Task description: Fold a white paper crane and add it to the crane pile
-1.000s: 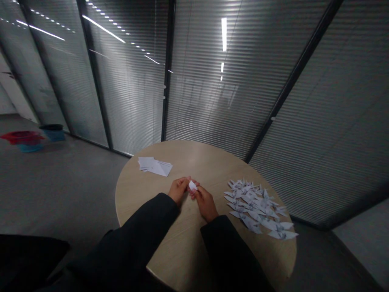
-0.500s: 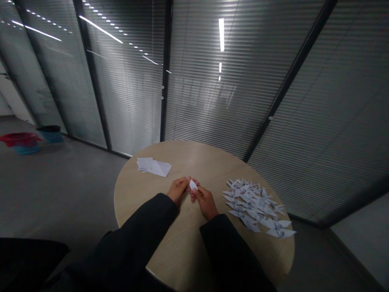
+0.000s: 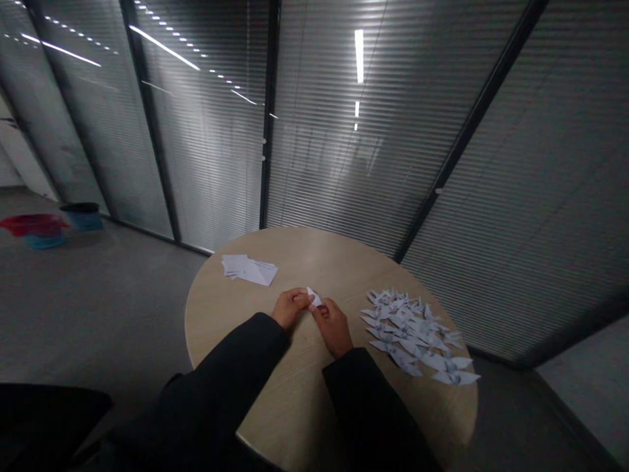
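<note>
The small white folded paper piece point(image 3: 314, 297) is pinched between the fingertips of the left hand point(image 3: 289, 308) and the right hand point(image 3: 333, 326), both held narrow near the middle of the round pale wooden table point(image 3: 236, 308). Compared with the earlier frame, its tip now points up and left instead of standing as an upright leaf shape, and the 2 hands sit slightly further apart. At the upper left of the tabletop lies a stack of white paper sheets point(image 3: 248, 269); at the right spreads an unchanged pile of white origami cranes point(image 3: 413, 331).
</note>
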{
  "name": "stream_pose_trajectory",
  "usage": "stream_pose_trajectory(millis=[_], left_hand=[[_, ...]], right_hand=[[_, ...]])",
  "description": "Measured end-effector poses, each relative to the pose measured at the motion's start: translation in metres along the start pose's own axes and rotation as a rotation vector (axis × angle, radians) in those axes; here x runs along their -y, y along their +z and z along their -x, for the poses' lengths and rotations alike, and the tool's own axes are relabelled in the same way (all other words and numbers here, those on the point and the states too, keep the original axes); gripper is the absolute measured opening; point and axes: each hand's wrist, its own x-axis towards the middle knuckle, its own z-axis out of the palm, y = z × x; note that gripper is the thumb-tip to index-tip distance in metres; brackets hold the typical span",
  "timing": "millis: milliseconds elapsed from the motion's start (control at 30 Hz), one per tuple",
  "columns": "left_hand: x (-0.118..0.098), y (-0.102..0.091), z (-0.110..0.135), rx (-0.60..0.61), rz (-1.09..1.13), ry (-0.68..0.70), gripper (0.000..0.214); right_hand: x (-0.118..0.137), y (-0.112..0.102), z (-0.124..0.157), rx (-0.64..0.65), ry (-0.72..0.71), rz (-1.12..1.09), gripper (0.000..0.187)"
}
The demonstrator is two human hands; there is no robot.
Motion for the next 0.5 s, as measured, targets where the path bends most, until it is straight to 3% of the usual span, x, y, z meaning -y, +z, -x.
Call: stream_pose_trajectory(millis=[200,500], left_hand=[[0.003,-0.003,-0.002,-0.045,-0.053,-0.037,0.041],[0.002,-0.002,0.0,-0.047,-0.16,-0.018,0.038]], right_hand=[[0.003,-0.002,0.003,-0.106,-0.149,0.309,0.018],[0.018,-0.009,0.007,0.016,-0.208,0.732,0.019]])
